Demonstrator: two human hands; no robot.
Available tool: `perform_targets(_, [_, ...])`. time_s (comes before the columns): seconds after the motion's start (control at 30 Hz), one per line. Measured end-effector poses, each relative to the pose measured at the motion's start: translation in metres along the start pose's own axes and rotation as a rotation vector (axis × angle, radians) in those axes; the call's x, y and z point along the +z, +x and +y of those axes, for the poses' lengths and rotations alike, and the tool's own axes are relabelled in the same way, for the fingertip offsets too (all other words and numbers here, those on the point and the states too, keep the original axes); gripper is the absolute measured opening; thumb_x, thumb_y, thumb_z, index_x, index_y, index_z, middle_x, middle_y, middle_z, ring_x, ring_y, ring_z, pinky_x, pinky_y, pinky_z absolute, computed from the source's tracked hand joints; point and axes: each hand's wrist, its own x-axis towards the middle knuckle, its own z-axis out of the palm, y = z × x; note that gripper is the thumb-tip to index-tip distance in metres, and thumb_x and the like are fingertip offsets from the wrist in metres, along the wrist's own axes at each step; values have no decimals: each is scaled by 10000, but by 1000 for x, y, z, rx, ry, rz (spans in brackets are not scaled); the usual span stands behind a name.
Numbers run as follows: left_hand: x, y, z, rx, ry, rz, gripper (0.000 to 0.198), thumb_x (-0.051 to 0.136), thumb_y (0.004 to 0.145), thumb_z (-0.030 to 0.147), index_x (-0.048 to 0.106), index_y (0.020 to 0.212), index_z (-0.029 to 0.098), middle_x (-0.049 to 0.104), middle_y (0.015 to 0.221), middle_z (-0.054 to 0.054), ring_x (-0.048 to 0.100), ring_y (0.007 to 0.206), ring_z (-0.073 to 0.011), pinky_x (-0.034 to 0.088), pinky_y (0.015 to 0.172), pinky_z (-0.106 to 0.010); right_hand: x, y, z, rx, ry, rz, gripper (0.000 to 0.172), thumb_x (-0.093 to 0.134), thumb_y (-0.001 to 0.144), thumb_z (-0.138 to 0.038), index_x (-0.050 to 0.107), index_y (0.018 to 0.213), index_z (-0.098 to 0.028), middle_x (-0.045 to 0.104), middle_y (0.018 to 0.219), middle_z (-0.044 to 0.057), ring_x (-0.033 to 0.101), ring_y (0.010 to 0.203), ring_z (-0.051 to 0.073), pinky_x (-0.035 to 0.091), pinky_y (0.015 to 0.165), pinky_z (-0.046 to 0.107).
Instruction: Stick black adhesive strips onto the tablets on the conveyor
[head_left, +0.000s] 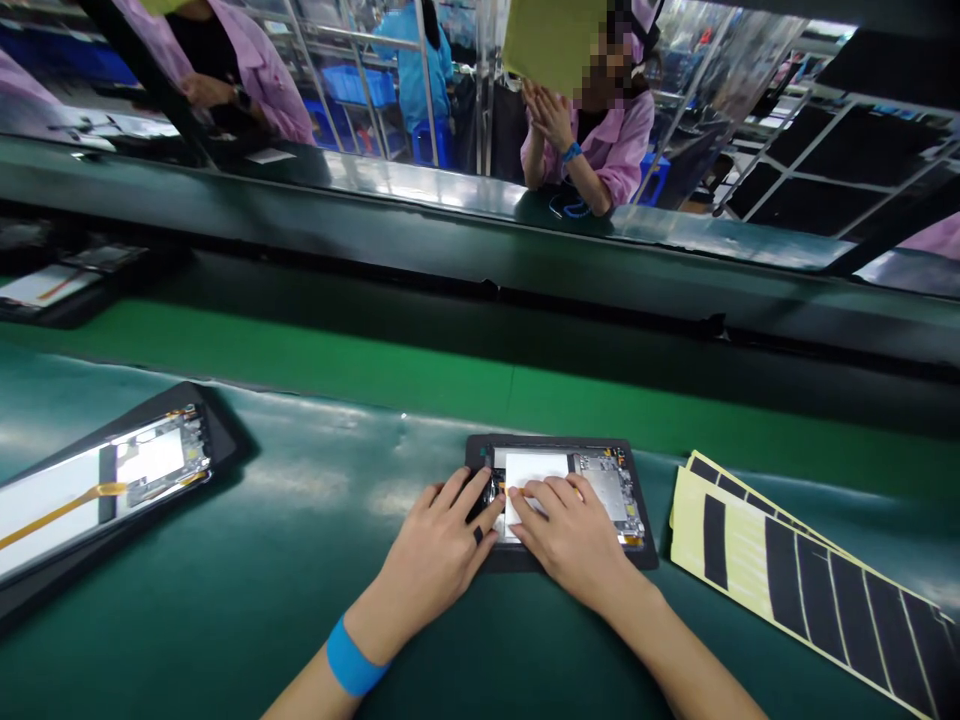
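An opened tablet lies face down on the dark green mat, its white battery and circuit board showing. My left hand rests on its left edge with the fingers spread flat; a small black piece sticks near one fingertip. My right hand lies over the battery, fingers stretched out and pressing down near an orange strip at the battery's left side. A blue band circles my left wrist.
A second opened tablet with an orange flex cable lies at the left. Yellow sheets with black adhesive strips lie at the right. A green conveyor belt runs behind. Across it sit people in pink coats.
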Motion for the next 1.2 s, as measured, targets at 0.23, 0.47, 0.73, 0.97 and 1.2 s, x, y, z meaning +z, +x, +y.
perform_targets(0.23, [0, 2, 1, -3, 28, 7, 371, 543, 986, 294, 635, 1339, 226, 624, 1382, -143, 584, 1205, -353, 515, 860, -455, -1, 0, -2, 27, -13, -14, 302, 587, 1008, -347, 651, 1243, -169, 716, 1123, 92, 582, 1021, 252, 359, 933, 427])
perform_targets(0.47, [-4, 3, 3, -32, 16, -17, 372, 580, 977, 297, 638, 1338, 232, 627, 1389, -129, 586, 1216, -347, 528, 850, -445, -1, 1, -6, 33, -7, 39, 299, 581, 1004, -317, 657, 1238, -146, 721, 1136, 96, 586, 1068, 257, 369, 961, 427])
perform_targets(0.73, [-4, 4, 7, -71, -15, -9, 379, 591, 980, 327, 637, 1349, 252, 625, 1411, -94, 586, 1231, -332, 518, 865, -440, -3, 2, -7, 19, -35, 4, 311, 592, 999, -328, 664, 1246, -153, 722, 1158, 91, 587, 1070, 254, 367, 959, 420])
perform_targets(0.97, [-1, 2, 10, -102, -33, 2, 382, 640, 952, 330, 651, 1323, 241, 629, 1413, -82, 571, 1261, -334, 500, 883, -438, -12, 9, -15, -40, -113, -9, 358, 428, 1050, -275, 690, 1204, -88, 724, 1131, 116, 565, 1059, 262, 380, 953, 426])
perform_targets(1.2, [0, 3, 11, -100, -37, 6, 372, 659, 937, 308, 658, 1297, 215, 631, 1410, -88, 571, 1263, -339, 505, 883, -444, -19, 12, -18, -134, -239, -117, 373, 575, 973, -315, 700, 1209, -56, 698, 1185, 155, 537, 1115, 304, 397, 993, 469])
